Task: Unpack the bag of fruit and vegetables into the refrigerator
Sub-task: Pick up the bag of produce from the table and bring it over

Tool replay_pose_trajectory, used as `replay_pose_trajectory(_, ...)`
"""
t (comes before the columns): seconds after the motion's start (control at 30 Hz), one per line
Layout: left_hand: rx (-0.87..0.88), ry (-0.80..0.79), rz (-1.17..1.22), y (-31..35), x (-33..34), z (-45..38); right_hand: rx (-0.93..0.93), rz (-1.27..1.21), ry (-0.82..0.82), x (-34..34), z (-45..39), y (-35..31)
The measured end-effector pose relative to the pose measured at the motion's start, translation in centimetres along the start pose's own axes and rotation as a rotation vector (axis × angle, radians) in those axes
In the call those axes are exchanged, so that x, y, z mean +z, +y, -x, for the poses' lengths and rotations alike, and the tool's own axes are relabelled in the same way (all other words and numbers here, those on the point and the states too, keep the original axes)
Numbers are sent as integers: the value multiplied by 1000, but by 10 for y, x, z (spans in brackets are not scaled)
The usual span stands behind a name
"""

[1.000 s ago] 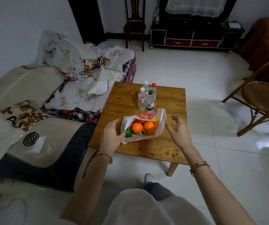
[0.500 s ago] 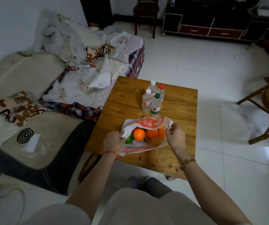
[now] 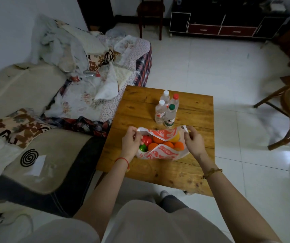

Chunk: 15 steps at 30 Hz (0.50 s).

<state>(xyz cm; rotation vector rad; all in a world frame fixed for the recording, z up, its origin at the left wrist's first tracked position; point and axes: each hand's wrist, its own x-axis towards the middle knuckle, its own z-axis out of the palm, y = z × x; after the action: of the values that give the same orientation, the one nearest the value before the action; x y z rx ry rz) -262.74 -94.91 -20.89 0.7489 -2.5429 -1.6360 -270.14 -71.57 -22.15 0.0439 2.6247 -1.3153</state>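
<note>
Fingers (image 3: 137,133) of both hands now pinch bag (image 3: 160,153) handles, no longer spread beside it | bag on desk (image 3: 193,109), before bottles (image 3: 167,109) | ready to lift

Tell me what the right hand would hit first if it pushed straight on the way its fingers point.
The right hand pinches the white-and-red plastic bag handle, its fingers aimed up-left across the table. Probably the green-capped clear plastic bottle comes first, though depth is unclear.
</note>
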Motion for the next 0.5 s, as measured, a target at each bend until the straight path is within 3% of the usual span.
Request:
replay_pose_trajectory(0.3,58,156,5,21,-23,23,-88,-77,-89,-10,10,-17)
replay_pose_trajectory(0.5,-13,327,-54,26,-27,83,-204,-77,-206,-19,30,-24)
